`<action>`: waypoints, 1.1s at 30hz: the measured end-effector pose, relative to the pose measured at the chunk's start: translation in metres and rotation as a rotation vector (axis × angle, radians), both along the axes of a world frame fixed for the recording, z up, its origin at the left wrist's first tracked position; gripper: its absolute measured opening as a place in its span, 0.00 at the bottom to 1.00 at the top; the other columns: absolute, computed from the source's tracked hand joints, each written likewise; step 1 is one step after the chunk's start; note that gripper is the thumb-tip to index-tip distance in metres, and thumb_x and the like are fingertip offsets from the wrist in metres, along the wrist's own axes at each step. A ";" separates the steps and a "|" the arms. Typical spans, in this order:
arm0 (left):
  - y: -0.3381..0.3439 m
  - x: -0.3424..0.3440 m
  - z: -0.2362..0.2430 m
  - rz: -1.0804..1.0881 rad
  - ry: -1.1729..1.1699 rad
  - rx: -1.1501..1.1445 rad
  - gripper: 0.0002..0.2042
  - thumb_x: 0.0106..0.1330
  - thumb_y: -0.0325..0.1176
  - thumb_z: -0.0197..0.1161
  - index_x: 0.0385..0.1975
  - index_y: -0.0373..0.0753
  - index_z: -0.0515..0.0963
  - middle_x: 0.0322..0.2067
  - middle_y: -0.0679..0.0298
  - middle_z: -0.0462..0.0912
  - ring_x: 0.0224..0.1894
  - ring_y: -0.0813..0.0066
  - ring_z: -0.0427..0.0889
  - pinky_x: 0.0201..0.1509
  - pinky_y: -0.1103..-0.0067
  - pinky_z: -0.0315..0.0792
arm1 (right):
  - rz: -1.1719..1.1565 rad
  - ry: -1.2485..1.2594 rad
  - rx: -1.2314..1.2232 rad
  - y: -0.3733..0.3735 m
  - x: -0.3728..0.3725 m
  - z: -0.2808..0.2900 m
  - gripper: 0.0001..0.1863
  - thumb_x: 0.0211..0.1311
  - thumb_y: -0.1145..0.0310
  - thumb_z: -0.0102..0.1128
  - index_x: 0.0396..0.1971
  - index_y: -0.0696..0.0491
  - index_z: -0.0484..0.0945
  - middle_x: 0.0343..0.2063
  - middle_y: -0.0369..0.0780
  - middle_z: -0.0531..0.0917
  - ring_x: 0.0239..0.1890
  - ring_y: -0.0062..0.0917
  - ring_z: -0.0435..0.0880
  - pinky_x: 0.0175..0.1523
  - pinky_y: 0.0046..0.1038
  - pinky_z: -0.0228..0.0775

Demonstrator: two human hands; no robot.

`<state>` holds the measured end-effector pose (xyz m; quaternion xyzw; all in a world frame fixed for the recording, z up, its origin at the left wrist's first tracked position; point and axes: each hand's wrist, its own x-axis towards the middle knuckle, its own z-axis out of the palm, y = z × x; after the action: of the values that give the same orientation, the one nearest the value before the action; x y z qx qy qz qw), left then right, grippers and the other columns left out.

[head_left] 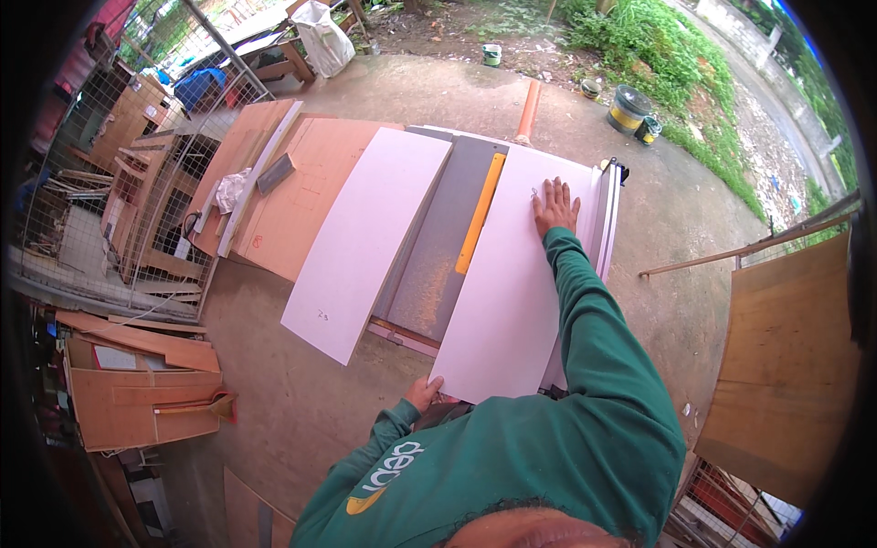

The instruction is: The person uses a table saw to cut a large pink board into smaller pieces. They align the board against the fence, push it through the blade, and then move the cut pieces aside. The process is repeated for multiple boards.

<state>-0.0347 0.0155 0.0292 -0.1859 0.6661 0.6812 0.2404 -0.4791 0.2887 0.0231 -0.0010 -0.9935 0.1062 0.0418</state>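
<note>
A long white panel (493, 301) lies on the right side of a grey saw table (429, 219), its near end close to my body. My right hand (556, 208) rests flat on the panel's far part, fingers spread. At the near left corner, my left hand (423, 393) grips the panel's edge; its lower fingers are hidden. A yellow strip (481, 210) runs along the table beside the panel's left edge, with sawdust (425, 283) around its near end. Another white panel (365, 242) with a small handwritten mark lies to the left, partly over the table.
Brown boards (320, 173) extend left of the saw table, carrying a grey block (276, 173) and a crumpled white bag (231, 190). An orange pipe (528, 110) lies beyond. Buckets (628, 110) stand far right. A wire mesh fence (137, 183) and stacked wood (142, 384) are at left.
</note>
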 end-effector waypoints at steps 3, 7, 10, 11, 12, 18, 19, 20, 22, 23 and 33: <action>0.000 0.000 -0.002 0.002 0.023 -0.019 0.21 0.74 0.55 0.55 0.37 0.40 0.73 0.16 0.74 0.65 0.15 0.86 0.61 0.17 0.81 0.56 | 0.003 -0.014 -0.006 -0.001 -0.001 0.002 0.35 0.72 0.42 0.36 0.75 0.39 0.54 0.78 0.34 0.50 0.79 0.28 0.42 0.80 0.47 0.27; 0.000 -0.001 -0.006 -0.001 0.015 -0.034 0.21 0.74 0.56 0.55 0.37 0.40 0.73 0.17 0.74 0.66 0.15 0.86 0.62 0.17 0.82 0.57 | 0.000 -0.018 -0.013 0.000 -0.002 0.004 0.35 0.72 0.42 0.36 0.76 0.39 0.54 0.78 0.34 0.50 0.79 0.28 0.42 0.80 0.47 0.27; -0.002 -0.002 -0.009 -0.022 0.022 -0.049 0.21 0.74 0.56 0.55 0.37 0.41 0.73 0.17 0.74 0.66 0.15 0.86 0.62 0.17 0.82 0.57 | -0.001 -0.031 -0.003 -0.001 -0.003 0.007 0.35 0.72 0.42 0.35 0.76 0.39 0.53 0.78 0.34 0.50 0.79 0.27 0.42 0.80 0.47 0.27; -0.001 -0.002 -0.008 -0.022 0.022 -0.048 0.21 0.74 0.56 0.55 0.37 0.41 0.73 0.17 0.74 0.65 0.15 0.86 0.61 0.17 0.82 0.56 | 0.000 -0.037 0.002 -0.002 -0.004 0.008 0.35 0.72 0.42 0.35 0.76 0.39 0.53 0.78 0.34 0.49 0.79 0.27 0.42 0.80 0.47 0.27; -0.001 -0.002 -0.008 -0.021 0.023 -0.047 0.21 0.73 0.56 0.55 0.37 0.41 0.73 0.17 0.74 0.65 0.15 0.86 0.61 0.17 0.82 0.56 | 0.002 -0.039 0.002 -0.002 -0.004 0.008 0.35 0.72 0.42 0.35 0.76 0.39 0.53 0.78 0.34 0.49 0.79 0.27 0.42 0.80 0.47 0.27; 0.000 -0.006 -0.009 -0.015 0.010 -0.033 0.21 0.73 0.56 0.56 0.38 0.41 0.73 0.17 0.74 0.65 0.15 0.86 0.60 0.17 0.82 0.56 | -0.005 -0.045 0.013 -0.001 -0.008 0.006 0.35 0.73 0.42 0.34 0.76 0.39 0.53 0.78 0.34 0.49 0.79 0.27 0.42 0.80 0.47 0.28; 0.000 -0.006 -0.009 -0.014 0.007 -0.037 0.21 0.73 0.56 0.56 0.38 0.41 0.73 0.17 0.74 0.65 0.15 0.86 0.60 0.17 0.82 0.55 | -0.004 -0.043 0.015 0.000 -0.009 0.005 0.35 0.73 0.42 0.34 0.76 0.39 0.53 0.78 0.34 0.49 0.79 0.27 0.42 0.80 0.47 0.28; 0.000 -0.007 -0.009 -0.009 0.004 -0.034 0.21 0.73 0.56 0.56 0.38 0.41 0.73 0.17 0.74 0.65 0.15 0.86 0.60 0.17 0.82 0.55 | -0.002 -0.042 0.018 0.000 -0.010 0.005 0.35 0.72 0.42 0.34 0.76 0.39 0.53 0.78 0.34 0.49 0.79 0.27 0.42 0.80 0.47 0.28; 0.000 -0.007 -0.012 -0.001 0.000 -0.035 0.20 0.73 0.55 0.56 0.38 0.41 0.73 0.17 0.74 0.65 0.15 0.86 0.60 0.17 0.82 0.55 | 0.000 -0.034 0.022 0.001 -0.011 0.004 0.35 0.73 0.42 0.34 0.76 0.39 0.53 0.78 0.34 0.49 0.79 0.27 0.42 0.80 0.47 0.28; 0.000 -0.007 -0.013 0.004 0.000 -0.037 0.20 0.73 0.55 0.56 0.39 0.41 0.73 0.17 0.74 0.65 0.15 0.86 0.60 0.17 0.82 0.55 | 0.001 -0.031 0.024 0.001 -0.011 0.004 0.35 0.73 0.42 0.34 0.76 0.39 0.53 0.78 0.34 0.49 0.79 0.27 0.42 0.80 0.47 0.28; -0.006 -0.007 -0.032 -0.015 -0.074 -0.078 0.20 0.74 0.55 0.56 0.39 0.42 0.73 0.17 0.75 0.65 0.15 0.87 0.59 0.17 0.83 0.54 | 0.005 -0.028 -0.005 0.001 -0.015 0.004 0.35 0.72 0.43 0.36 0.75 0.40 0.54 0.78 0.35 0.49 0.79 0.28 0.42 0.80 0.47 0.28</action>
<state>-0.0421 0.0099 -0.0029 -0.2152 0.6841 0.6456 0.2624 -0.4939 0.2900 0.0272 -0.0002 -0.9937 0.1087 0.0278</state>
